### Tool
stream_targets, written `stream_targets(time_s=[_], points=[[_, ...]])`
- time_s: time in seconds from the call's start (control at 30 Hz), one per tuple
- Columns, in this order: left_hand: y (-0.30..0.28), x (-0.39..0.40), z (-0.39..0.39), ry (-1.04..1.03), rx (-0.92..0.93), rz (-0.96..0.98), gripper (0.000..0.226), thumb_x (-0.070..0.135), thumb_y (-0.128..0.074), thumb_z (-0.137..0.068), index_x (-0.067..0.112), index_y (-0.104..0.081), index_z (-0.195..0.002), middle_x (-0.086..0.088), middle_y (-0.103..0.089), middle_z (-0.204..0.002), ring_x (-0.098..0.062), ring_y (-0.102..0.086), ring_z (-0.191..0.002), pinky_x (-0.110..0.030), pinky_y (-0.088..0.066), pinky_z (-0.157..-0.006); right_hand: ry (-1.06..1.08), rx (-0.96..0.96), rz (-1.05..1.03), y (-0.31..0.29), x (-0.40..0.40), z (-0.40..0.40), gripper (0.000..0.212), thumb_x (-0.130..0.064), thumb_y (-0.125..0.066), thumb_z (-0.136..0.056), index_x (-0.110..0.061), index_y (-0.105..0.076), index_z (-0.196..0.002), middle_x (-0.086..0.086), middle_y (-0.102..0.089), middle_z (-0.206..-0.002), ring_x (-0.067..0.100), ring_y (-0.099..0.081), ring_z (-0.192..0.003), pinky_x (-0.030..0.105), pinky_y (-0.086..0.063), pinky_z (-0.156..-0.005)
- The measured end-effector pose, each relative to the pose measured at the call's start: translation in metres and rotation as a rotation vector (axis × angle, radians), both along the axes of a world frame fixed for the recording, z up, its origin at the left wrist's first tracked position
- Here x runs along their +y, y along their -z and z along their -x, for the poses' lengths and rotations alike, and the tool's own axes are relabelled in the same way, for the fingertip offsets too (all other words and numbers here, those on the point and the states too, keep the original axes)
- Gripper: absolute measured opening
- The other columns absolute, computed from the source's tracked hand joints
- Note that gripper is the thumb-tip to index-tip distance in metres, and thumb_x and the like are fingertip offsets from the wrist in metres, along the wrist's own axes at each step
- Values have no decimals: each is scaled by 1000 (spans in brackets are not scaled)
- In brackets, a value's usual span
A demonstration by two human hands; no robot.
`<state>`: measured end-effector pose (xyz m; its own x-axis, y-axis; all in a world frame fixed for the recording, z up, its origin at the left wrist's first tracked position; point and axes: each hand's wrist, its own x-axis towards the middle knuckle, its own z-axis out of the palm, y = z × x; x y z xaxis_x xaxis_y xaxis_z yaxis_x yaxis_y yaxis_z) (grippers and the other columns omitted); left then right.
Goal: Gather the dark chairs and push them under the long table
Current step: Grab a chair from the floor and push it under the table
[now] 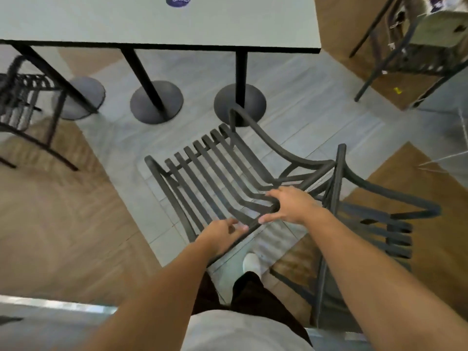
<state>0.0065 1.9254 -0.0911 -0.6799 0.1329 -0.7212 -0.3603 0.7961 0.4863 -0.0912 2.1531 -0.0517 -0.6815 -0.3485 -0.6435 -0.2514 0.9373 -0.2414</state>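
A dark slatted chair stands on the floor in front of me, its seat facing the long pale table. My left hand and my right hand both grip the top rail of its backrest. The chair's front edge lies close to the table's right pedestal base, outside the tabletop's edge. A second dark chair stands right behind and to the right of the first, touching or overlapping it. A third dark chair sits at the left, partly under the table.
The table rests on three black posts with round bases. A metal-legged stand with boxes occupies the top right. My white shoe is just behind the chair. A pale ledge runs along the bottom left.
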Motion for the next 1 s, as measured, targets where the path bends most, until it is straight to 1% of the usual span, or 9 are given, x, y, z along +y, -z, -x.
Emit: stream_targets(time_s=[0.07, 0.13, 0.2, 0.27, 0.33, 0.47, 0.6, 0.73, 1.0], points=[[8, 10, -10, 1, 0, -23, 85, 81, -50, -86, 26, -45, -150, -3, -55, -144, -22, -54, -128, -35, -43, -105, -139, 14, -55, 8, 7, 2, 111, -90, -65, -62, -28, -43, -151, 1, -50, -146, 25, -42, -135, 40, -37, -110], [17, 19, -18, 5, -9, -5, 92, 83, -53, -82, 28, -37, -154, -3, -51, -145, -23, -51, -129, -36, -43, -106, -247, 69, -101, 17, 8, 4, 99, -79, -69, -71, -25, -45, -150, 1, -51, -145, 23, -42, -134, 36, -30, -114], [25, 26, -25, -2, 36, 69, 81, 72, -55, -89, 31, -33, -155, -2, -50, -142, -25, -51, -127, -38, -45, -102, -338, 123, -145, 23, 6, 6, 82, -68, -68, -82, -23, -48, -147, 1, -52, -144, 22, -43, -133, 35, -25, -116], [30, 31, -29, -16, 113, 176, 62, 51, -54, -99, 32, -33, -155, -3, -52, -139, -27, -55, -121, -41, -50, -97, -404, 163, -178, 32, 2, 9, 70, -62, -65, -88, -22, -51, -143, 1, -54, -141, 23, -46, -131, 34, -24, -116], [32, 34, -32, -34, 158, 251, 52, 35, -52, -102, 34, -36, -152, -4, -58, -132, -29, -59, -114, -43, -53, -91, -428, 189, -203, 43, -3, 11, 58, -56, -64, -91, -21, -57, -137, 1, -59, -136, 23, -50, -128, 34, -28, -115], [36, 33, -36, -40, 203, 285, 50, 23, -49, -101, 36, -41, -149, -4, -65, -123, -30, -64, -104, -43, -55, -84, -418, 224, -272, 52, -12, 12, 31, -30, -58, -94, -20, -68, -123, 1, -65, -122, 27, -59, -114, 38, -46, -99], [35, 28, -40, -46, 253, 307, 50, 19, -48, -101, 39, -43, -147, -1, -66, -121, -28, -65, -102, -42, -55, -83, -398, 223, -298, 50, -20, 9, 26, -23, -56, -95, -18, -69, -117, 4, -66, -117, 29, -62, -108, 40, -50, -91], [35, 2, -46, -37, 252, 348, 51, 18, -47, -101, 40, -43, -147, 0, -68, -117, -27, -65, -99, -40, -53, -79, -400, 228, -301, 51, -44, -3, 21, -22, -56, -96, -16, -69, -112, 4, -66, -113, 29, -64, -104, 37, -49, -85], [31, -114, -63, 20, 267, 403, 47, 23, -46, -103, 42, -45, -146, 5, -69, -113, -22, -65, -96, -36, -54, -80, -407, 229, -248, 60, -142, -38, 20, -26, -58, -96, -16, -69, -110, 4, -66, -111, 26, -66, -101, 35, -48, -87]])
